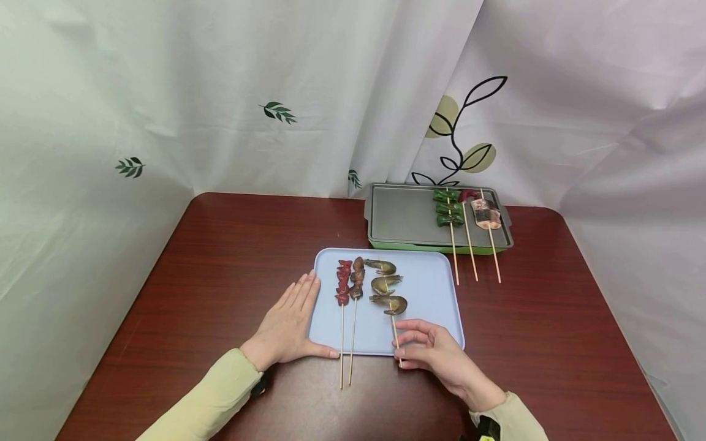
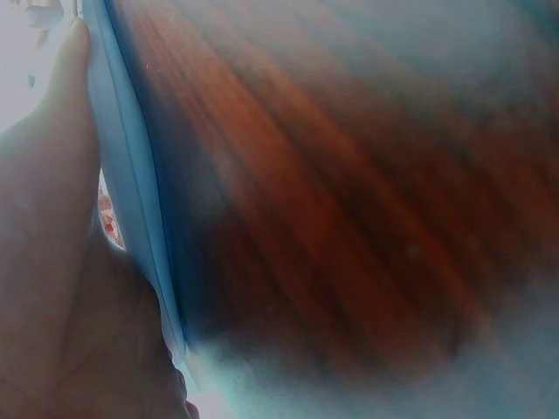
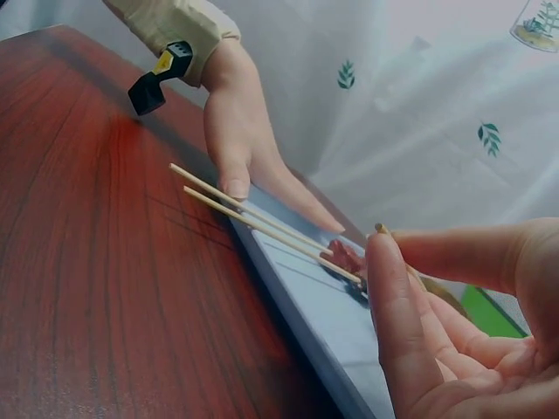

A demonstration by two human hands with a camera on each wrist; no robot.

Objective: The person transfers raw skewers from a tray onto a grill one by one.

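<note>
A light blue tray (image 1: 430,294) lies on the table with three skewers over it. My right hand (image 1: 432,355) pinches the stick of the shrimp skewer (image 1: 390,304), which bears three shrimp, at the tray's right half; the right wrist view shows thumb and finger on the stick's end. My left hand (image 1: 289,324) rests against the tray's left edge, fingers straight, thumb at the near rim. Between the hands lie a red meat skewer (image 1: 343,282) and a brown meat skewer (image 1: 357,278), their sticks jutting past the near rim. The left wrist view shows mostly table, with part of the hand.
Behind the tray stands a grey grill pan (image 1: 408,214) on a green base. On its right side lie a green pepper skewer (image 1: 449,208), a dark red skewer (image 1: 469,196) and a fish skewer (image 1: 486,214), sticks overhanging the front. A white curtain (image 1: 220,92) hangs behind the table.
</note>
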